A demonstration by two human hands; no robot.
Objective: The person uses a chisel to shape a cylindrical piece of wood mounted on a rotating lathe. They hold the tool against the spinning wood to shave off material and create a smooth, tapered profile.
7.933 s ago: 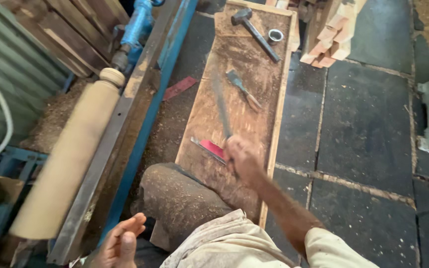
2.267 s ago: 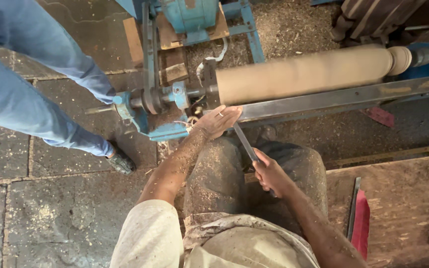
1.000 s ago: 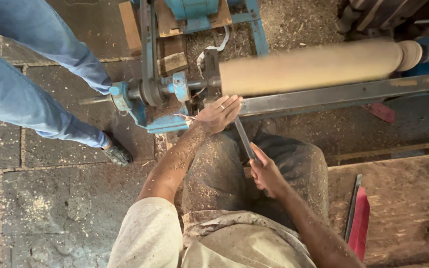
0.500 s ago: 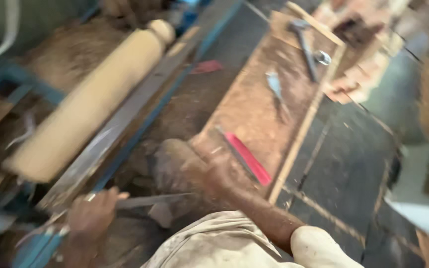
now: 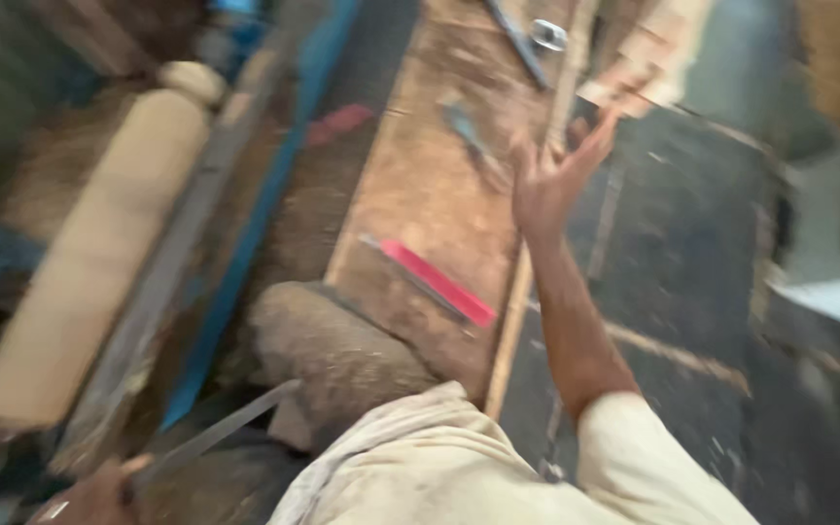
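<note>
Gripping chisel, left hand, right hand raised

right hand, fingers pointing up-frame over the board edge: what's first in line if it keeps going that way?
Probably the pale wood offcuts beyond the right hand; frame is blurred and depth unclear, so it may pass above them.

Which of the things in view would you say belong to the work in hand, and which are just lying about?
In use:
- long metal tool, held by the left hand
- wooden cylinder

Lying about:
- red-handled tool on the wooden board
- bluish tool
- wood offcuts

The right hand is raised, open and empty.
</note>
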